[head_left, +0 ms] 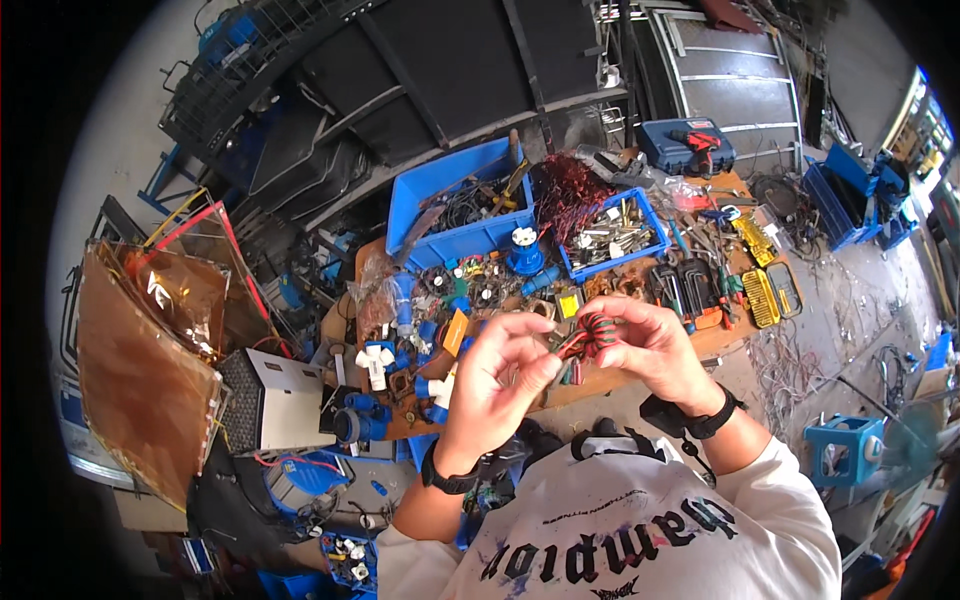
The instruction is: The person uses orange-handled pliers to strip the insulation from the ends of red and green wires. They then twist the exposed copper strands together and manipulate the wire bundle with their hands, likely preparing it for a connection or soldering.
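Note:
A small bundled coil of red and dark wire is up in front of me, above the near edge of the cluttered wooden workbench. My right hand grips the coil between thumb and fingers. On the other side, my left hand is closed in a pinch on the wire's loose end, close beside the coil. Fingers hide part of the wire, so its very tip cannot be made out. Behind the hands lies a small box with a yellow face.
A large blue bin of cables and a blue tray of metal parts stand at the back. Black clamps and yellow bit holders lie right. White pipe-like fittings sit left. A red drill rests on a blue case.

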`<state>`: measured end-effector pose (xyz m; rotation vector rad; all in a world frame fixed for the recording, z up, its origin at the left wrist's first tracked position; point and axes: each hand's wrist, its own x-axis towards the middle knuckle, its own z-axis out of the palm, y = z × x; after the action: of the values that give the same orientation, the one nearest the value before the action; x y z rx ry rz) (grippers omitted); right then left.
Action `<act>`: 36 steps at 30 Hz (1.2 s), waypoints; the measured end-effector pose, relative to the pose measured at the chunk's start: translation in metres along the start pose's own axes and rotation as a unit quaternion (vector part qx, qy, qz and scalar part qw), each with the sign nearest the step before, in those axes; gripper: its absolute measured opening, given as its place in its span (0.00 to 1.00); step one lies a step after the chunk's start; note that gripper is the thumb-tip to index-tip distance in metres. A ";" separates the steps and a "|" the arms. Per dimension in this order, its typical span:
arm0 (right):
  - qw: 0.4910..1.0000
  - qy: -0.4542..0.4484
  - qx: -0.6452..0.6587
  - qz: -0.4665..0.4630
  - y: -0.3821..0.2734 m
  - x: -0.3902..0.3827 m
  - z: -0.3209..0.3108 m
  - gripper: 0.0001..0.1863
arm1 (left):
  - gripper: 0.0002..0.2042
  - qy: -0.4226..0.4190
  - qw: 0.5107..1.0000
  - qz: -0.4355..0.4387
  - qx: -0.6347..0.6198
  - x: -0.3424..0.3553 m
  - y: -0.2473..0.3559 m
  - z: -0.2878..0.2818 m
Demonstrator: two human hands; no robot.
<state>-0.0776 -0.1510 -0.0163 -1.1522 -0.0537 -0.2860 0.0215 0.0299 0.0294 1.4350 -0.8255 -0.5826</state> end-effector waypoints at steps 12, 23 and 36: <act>0.995 0.017 0.099 0.012 -0.019 0.002 -0.015 0.25 | 0.11 0.043 0.937 0.038 -0.344 0.023 -0.003 0.000; 0.974 0.023 0.222 -0.023 -0.008 0.001 -0.024 0.27 | 0.13 0.074 0.922 -0.105 -0.365 0.016 -0.043 0.007; 0.991 0.104 0.080 0.002 -0.019 -0.003 -0.020 0.21 | 0.25 0.131 0.911 0.274 0.278 0.030 -0.007 0.013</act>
<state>-0.0871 -0.1752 -0.0082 -0.9576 0.1066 -0.3902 0.0299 -0.0020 0.0261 1.6396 -1.1703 0.2996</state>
